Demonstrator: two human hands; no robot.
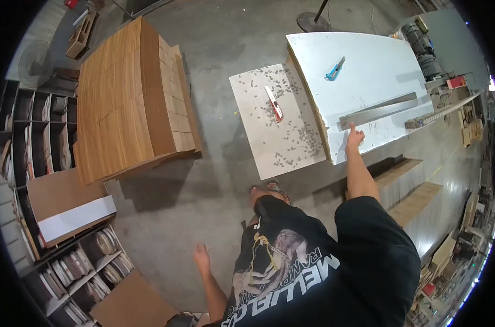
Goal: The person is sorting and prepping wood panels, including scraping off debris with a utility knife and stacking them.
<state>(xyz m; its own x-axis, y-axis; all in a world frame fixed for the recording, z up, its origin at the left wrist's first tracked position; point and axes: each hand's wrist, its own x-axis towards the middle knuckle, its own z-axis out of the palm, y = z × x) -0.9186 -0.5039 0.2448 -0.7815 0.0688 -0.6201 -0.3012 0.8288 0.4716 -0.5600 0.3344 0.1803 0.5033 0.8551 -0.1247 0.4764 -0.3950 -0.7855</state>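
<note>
My right hand (355, 138) reaches over the white-topped board stack (381, 65), its index finger stretched out to the lower edge of a long grey metal straightedge (378, 110). The fingertip meets the strip near its left end; no grip around it shows. Above the strip lies a blue utility knife (335, 69). A red and white utility knife (273, 103) rests on a lower pale panel (251, 122), among many small grey pieces (299, 136). Down at my left side, my left hand (201, 257) hangs over the floor with loosely extended fingers and nothing visible in it.
On the left stands a large stack of wood-grain panels (114, 98). Shelving with edging rolls (73, 272) and brown boards (67, 196) line the lower left. Long boards (405, 185) lie to my right; a round stand base (313, 22) sits at the back.
</note>
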